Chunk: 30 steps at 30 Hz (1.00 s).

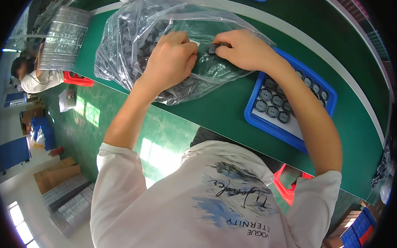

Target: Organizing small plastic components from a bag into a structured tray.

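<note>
A large clear plastic bag full of small grey parts lies on the green table. Over its open mouth, my right hand pinches a small dark grey plastic part between thumb and fingers. My left hand is closed just left of it, above the bag, with fingers curled. A small white bit shows at its fingertips; what it holds is hidden. Right of the bag, partly under my right forearm, a blue tray holds rows of rounded dark grey parts on a white base.
Stacked clear plastic trays stand at the table's far left, near another person and a red stool. A pale rail curves along the far side of the table. Cardboard boxes stand on the floor at left.
</note>
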{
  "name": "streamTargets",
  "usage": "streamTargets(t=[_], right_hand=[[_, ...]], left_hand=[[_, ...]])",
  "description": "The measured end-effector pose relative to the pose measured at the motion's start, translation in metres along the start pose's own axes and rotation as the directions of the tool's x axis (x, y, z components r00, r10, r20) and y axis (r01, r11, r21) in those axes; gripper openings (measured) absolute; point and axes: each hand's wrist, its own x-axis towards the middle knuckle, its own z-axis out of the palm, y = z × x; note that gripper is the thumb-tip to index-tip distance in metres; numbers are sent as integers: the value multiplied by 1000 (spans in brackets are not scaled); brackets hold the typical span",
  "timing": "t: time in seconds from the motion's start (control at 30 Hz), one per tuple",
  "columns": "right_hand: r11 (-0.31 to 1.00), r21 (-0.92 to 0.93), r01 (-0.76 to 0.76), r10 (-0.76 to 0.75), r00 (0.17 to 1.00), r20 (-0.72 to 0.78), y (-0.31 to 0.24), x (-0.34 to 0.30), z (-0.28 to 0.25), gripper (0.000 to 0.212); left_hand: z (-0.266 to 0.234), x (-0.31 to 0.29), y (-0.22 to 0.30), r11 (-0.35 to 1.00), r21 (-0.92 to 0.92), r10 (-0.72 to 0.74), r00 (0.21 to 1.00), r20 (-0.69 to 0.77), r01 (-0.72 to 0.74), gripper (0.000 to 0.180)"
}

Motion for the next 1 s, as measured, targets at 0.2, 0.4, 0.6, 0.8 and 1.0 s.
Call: streamTargets(t=[0.2, 0.4, 0.6, 0.8, 1.0], right_hand=[[997, -44, -59, 59, 998, -5, 6, 7, 4, 31], [988, -114, -101, 92, 993, -80, 1, 9, 12, 31], [997, 76, -24, 38, 980, -194, 9, 7, 2, 26], [964, -182, 193, -212, 973, -90, 5, -3, 15, 19], [933, -319, 169, -182, 983, -12, -1, -6, 16, 15]], left_hand=[[-5, 3, 8, 937, 106, -342, 938, 62, 334, 25], [1, -5, -8, 994, -109, -11, 996, 87, 21, 22], [-16, -7, 8, 949, 73, -316, 936, 153, 308, 30], [-30, -13, -2, 915, 182, -394, 898, 197, 361, 64], [-45, -12, -1, 918, 238, -367, 907, 207, 317, 59]])
